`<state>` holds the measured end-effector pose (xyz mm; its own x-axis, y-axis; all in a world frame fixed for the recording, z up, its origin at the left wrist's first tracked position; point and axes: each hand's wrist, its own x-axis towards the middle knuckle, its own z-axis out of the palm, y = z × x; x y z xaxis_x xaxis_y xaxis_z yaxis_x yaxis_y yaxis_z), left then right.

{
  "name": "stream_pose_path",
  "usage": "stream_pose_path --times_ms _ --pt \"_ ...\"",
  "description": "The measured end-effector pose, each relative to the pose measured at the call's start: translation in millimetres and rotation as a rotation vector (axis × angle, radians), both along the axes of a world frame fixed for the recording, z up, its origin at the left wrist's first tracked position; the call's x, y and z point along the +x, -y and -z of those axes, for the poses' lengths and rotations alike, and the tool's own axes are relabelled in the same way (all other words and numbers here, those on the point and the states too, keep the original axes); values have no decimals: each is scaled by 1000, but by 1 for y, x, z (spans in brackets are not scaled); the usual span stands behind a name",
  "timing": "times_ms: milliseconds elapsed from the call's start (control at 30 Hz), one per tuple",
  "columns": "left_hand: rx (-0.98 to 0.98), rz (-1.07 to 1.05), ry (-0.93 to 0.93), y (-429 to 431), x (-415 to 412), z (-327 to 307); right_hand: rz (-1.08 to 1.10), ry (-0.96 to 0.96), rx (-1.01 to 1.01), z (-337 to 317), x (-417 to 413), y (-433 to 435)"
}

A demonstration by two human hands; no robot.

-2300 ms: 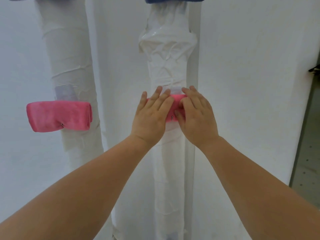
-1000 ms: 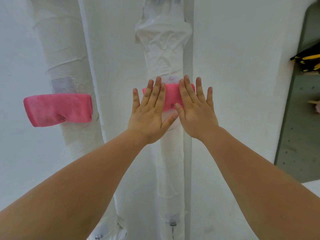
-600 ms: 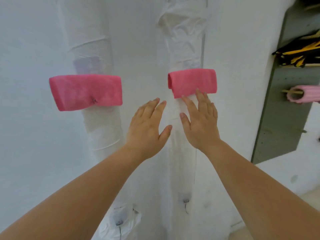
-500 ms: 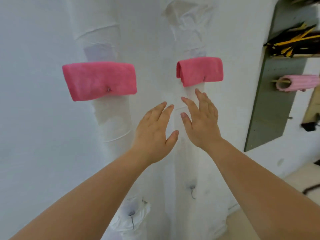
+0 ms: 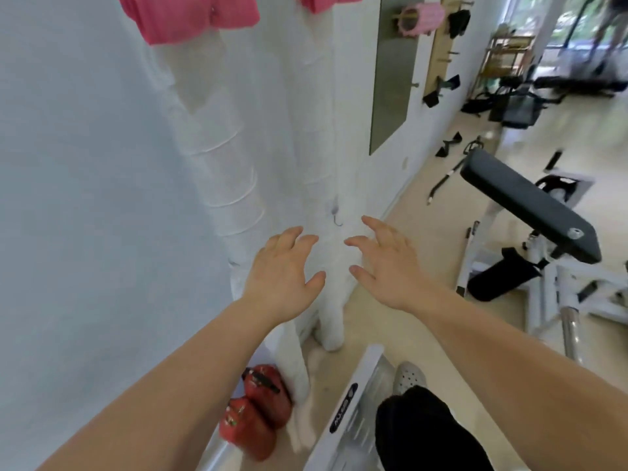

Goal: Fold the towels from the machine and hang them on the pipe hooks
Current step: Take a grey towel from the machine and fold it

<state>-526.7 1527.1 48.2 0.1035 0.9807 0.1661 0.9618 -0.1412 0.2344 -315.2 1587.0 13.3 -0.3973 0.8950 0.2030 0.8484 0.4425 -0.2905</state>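
Two folded pink towels hang high on white-wrapped pipes: the left towel (image 5: 190,17) on the left pipe (image 5: 221,158), the right towel (image 5: 326,1) cut off by the top edge, on the right pipe (image 5: 326,130). A bare metal hook (image 5: 336,217) sticks out low on the right pipe. My left hand (image 5: 282,277) and my right hand (image 5: 384,263) hover below that hook, fingers spread and loosely bent, holding nothing and touching neither pipe.
Two red fire extinguishers (image 5: 255,413) lie on the floor by the wall. A white metal frame (image 5: 343,416) stands at my feet. A black padded gym bench (image 5: 523,202) is to the right. A grey wall panel (image 5: 390,79) with a pink roller (image 5: 421,15) hangs further along.
Both hands left the right pink towel and dropped well below it. The view swung down and right, so the towels now sit at the top edge and the gym floor shows.
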Motion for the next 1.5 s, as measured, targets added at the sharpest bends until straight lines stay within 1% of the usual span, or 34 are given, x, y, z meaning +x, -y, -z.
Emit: stream_pose_path --times_ms 167,300,467,600,700,800,900,1067,1233,1333,1500 --pt "-138 124 -11 21 36 40 159 -5 -180 50 48 65" --pt "-211 218 8 40 80 73 257 60 -301 85 95 110" --pt "-355 330 -17 66 141 125 361 91 -405 130 161 159" --pt "-496 408 -71 86 212 167 481 96 -531 167 234 205" --pt "-552 479 -95 99 270 196 585 88 -608 194 297 247" --pt "-617 503 -134 115 342 224 679 86 -666 218 368 287" --pt "-662 516 -140 134 414 248 717 106 -728 239 438 322" --pt "-768 538 -123 161 512 285 766 112 -758 267 529 358" --pt "-870 574 -78 170 586 308 916 -21 -698 291 579 374" --pt "-899 552 -49 162 625 321 868 -94 -649 301 595 375" --pt "-996 429 31 166 666 344 787 -104 -584 308 606 373"
